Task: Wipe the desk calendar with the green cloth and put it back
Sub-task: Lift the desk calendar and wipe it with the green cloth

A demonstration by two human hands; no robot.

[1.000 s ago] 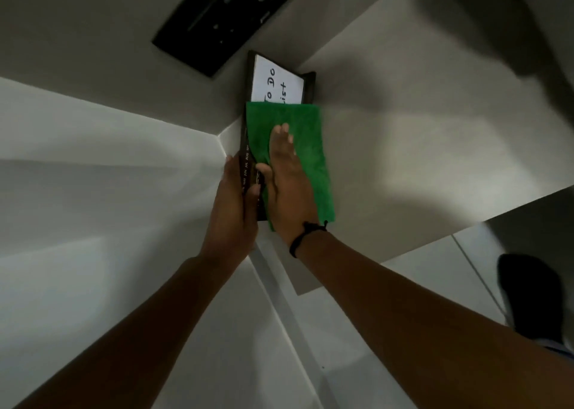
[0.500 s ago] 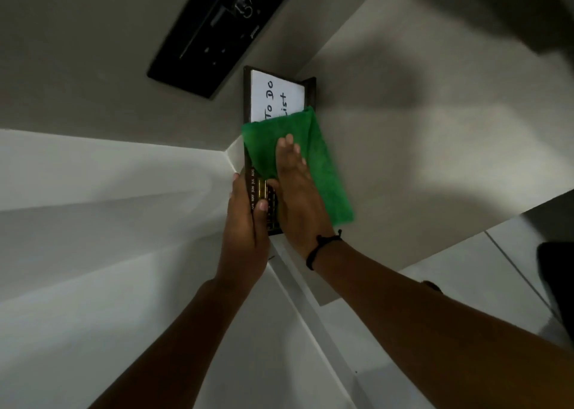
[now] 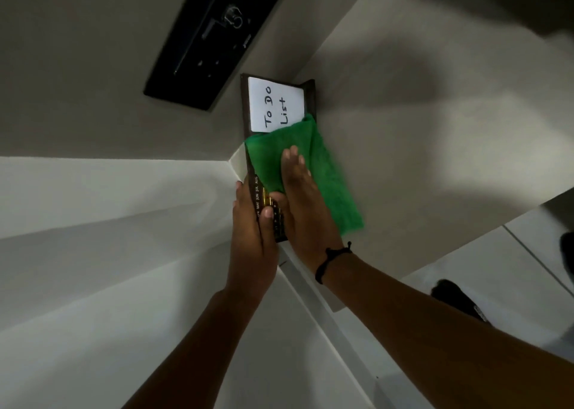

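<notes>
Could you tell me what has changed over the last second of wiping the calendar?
The right hand has slid the green cloth down the desk calendar, baring more of the To Do List note. The left hand still grips the calendar's edge.

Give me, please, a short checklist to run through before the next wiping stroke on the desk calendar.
1. Left hand steadies the desk calendar at its near edge: ok.
2. Right hand lies flat on the green cloth: ok.
3. Cloth lies on the calendar's face: ok.
4. To Do List card still uncovered, not under the cloth: ok.
5. Face already clean under the cloth: cannot tell.
</notes>
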